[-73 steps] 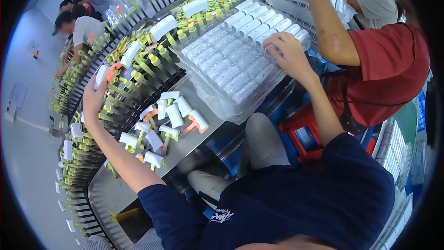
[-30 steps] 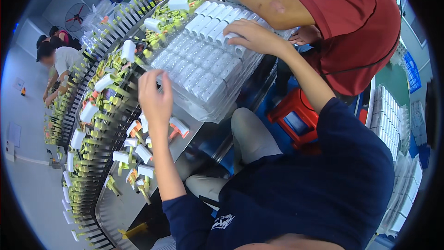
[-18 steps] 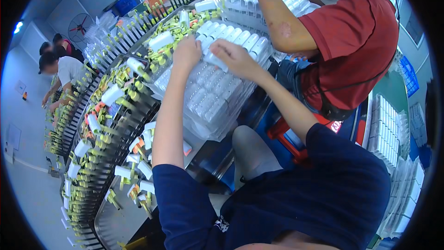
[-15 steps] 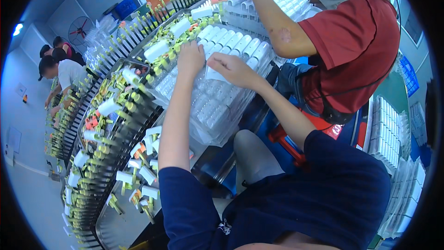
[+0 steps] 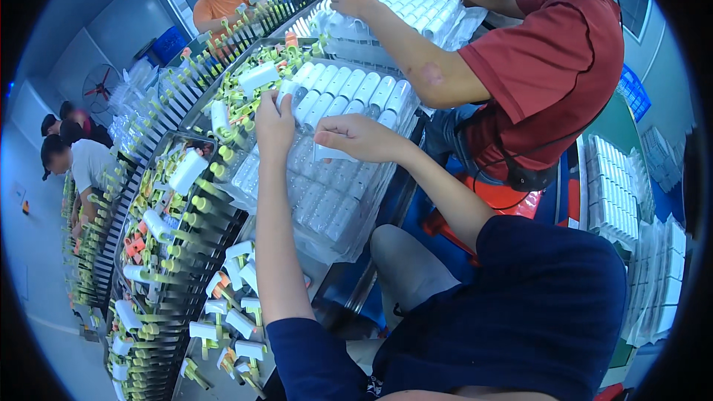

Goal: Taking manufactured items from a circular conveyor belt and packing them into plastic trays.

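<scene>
My left hand (image 5: 275,125) is at the left edge of a clear plastic tray (image 5: 316,212), thumb and fingers closed around a small white plastic casing (image 5: 287,89). To its right, my right hand (image 5: 358,138) hovers over the tray with fingers curled. Below that palm shows part of another white casing (image 5: 332,154), most of it hidden by the hand. Rows of rounded white casings (image 5: 349,83) fill the far part of the tray. Nearer me its moulded pockets show through, with more trays stacked beneath.
On the left curves a conveyor (image 5: 197,215) of black slats and yellow-green pegs, some carrying white casings. Metal trays of yellow-green holders (image 5: 249,96) lie beside it. Loose holders with casings (image 5: 230,312) lie nearer me. A co-worker in a red shirt (image 5: 549,67) reaches over another filled tray.
The view has shifted slightly. My left hand has turned and now shows a casing between thumb and fingers. My right hand stays over the tray with its fingers more curled.
</scene>
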Available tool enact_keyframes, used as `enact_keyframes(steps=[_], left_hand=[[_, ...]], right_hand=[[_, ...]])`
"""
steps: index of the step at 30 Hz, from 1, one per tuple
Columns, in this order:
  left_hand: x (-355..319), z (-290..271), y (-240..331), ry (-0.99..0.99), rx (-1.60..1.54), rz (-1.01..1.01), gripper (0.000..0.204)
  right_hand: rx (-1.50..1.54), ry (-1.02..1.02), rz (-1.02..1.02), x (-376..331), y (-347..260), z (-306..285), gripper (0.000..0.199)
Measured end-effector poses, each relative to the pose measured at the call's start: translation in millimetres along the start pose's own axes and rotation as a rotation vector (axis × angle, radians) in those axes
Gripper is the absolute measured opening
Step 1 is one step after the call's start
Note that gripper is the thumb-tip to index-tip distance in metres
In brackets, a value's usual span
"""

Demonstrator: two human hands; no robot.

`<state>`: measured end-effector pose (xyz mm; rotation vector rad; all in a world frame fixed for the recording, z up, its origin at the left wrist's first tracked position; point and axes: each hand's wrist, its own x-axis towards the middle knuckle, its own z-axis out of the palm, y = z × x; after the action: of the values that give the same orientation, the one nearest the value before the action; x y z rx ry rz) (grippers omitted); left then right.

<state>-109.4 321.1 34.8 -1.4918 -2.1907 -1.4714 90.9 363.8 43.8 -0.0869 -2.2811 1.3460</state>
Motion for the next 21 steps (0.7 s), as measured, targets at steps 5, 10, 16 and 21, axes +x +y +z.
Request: enact_keyframes(steps=[5, 10, 16, 21], left_hand=[[-2, -3, 11, 0.132, -0.06, 0.032, 0.031], [-5, -12, 24, 0.096, -0.152, -0.078, 0.034], [-5, -21, 40, 0.524, -0.152, -0.047, 0.037], [-4, -46, 31, 0.651, 0.145, -0.326, 0.04]], right_hand=[[0.097, -0.05, 0.011, -1, -1, -2, 0.043], [0.112, -0.051, 0.026, -1, -8, -1, 0.044], [0.039, -0.035, 0.053, 0, -9, -2, 0.048], [0.023, -0.083, 0.06, 6, -4, 1, 0.041]])
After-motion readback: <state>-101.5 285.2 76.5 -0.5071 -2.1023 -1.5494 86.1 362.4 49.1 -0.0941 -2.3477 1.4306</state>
